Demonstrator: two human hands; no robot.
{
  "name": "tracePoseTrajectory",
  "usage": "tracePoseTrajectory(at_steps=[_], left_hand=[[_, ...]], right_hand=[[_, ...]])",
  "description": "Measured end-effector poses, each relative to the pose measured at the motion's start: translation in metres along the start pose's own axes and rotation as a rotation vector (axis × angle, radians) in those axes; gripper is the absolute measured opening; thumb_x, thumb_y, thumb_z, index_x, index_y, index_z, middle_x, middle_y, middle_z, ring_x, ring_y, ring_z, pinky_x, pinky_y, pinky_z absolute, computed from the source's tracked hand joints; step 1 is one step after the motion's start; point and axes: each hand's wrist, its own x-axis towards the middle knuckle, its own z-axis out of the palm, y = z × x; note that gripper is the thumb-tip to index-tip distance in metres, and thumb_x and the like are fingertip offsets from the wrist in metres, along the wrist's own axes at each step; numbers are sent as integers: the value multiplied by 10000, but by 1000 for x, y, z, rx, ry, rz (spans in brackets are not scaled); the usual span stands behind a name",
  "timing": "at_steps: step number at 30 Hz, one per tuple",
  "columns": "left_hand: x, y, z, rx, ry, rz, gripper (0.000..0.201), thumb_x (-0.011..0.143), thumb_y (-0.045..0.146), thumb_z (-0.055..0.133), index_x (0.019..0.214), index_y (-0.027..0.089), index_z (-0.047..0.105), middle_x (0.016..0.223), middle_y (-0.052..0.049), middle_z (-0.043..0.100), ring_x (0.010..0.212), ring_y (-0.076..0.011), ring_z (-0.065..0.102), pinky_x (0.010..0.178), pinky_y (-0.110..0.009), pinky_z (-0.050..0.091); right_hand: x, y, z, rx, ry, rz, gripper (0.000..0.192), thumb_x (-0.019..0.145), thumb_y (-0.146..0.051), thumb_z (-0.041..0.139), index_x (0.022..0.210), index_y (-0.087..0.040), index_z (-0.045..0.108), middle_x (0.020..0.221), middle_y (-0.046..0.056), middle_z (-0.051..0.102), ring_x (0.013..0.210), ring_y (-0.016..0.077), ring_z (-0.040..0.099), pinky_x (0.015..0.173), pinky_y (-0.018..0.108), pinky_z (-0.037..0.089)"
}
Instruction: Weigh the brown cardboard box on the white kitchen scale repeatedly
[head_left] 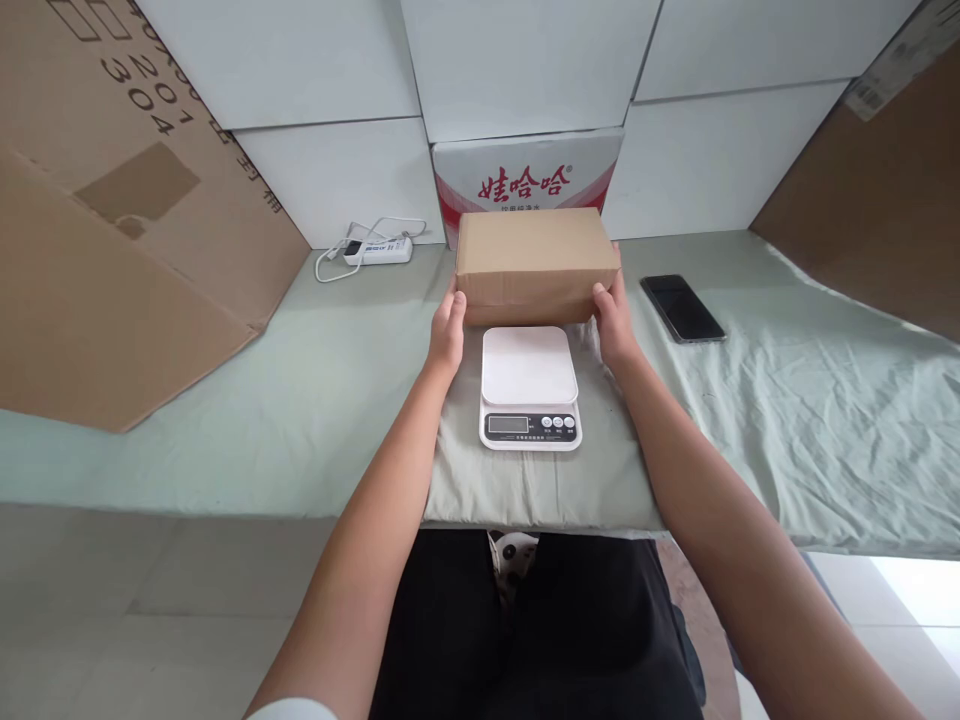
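Observation:
A plain brown cardboard box [536,262] rests on the green cloth just behind a white digital kitchen scale [529,385]. My left hand [448,330] presses against the box's left end and my right hand [615,322] against its right end, so both hands grip it between them. The scale's platform is bare, and its display and three buttons face me.
A dark phone [682,308] lies to the right of the box. A white power strip [379,249] with a cable sits at the back left. A red-and-white printed carton [526,178] stands behind the box. Large cardboard sheets [112,210] lean at both sides.

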Motion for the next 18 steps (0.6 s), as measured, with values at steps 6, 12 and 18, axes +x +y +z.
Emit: tracePoseTrajectory(at_steps=[6,12,18], left_hand=[[-52,40,-3,38,-17,161,977,935,996,591,1619,308,713,1745,-122,683,1783,-390,458,1463,-502,386],[-109,45,-9,19,-48,125,918,1001,931,554,1648,294,690,1690,-149,728,1715,-408,554,1438,-554,439],[-118,40,-10,-30,17,74,845,1016,881,588,1621,302,704,1700,-152,714,1668,-410,600,1399,-565,479]], right_hand=[[-52,-44,-21,-83,63,-122,1118,924,-936,623,1833,-351,337,1962,84,322,1858,362,265,1550,601,164],[-111,-57,-30,-115,49,-71,1114,954,-879,646,1857,-337,283,1919,142,379,1797,406,389,1500,642,315],[-113,-57,-25,-138,39,-55,1070,950,-889,634,1821,-328,366,1779,170,525,1688,414,510,1503,682,265]])
